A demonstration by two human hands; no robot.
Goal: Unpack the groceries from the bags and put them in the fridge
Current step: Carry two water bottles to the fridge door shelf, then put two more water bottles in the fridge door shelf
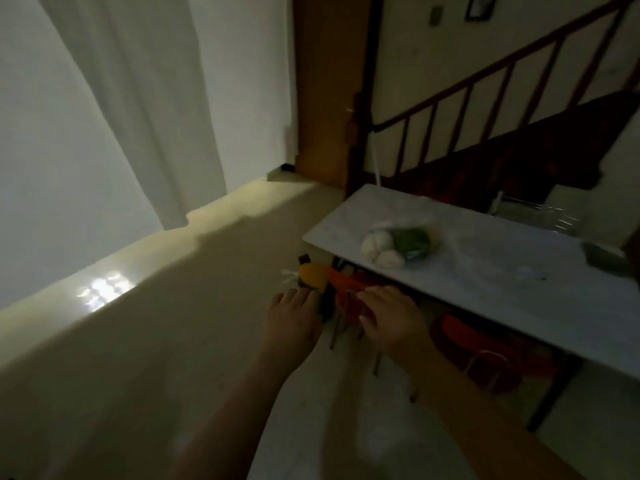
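Dim room; white curtain (114, 109) left, pale floor (173, 323), white table (519, 282), wooden stair railing (485, 84) behind

A white, faintly marbled top is shown on the table (485, 271). On it, white round items and something green are seen inside a clear bag (398, 244). Below the table's near edge, red stools (478, 344) are seen, and just off its left corner a yellow item (311, 274) and an orange one (346, 280). Behind the table, dark brown railings (485, 98) are set against a cream wall; left of it, white curtains (121, 116) are seen.
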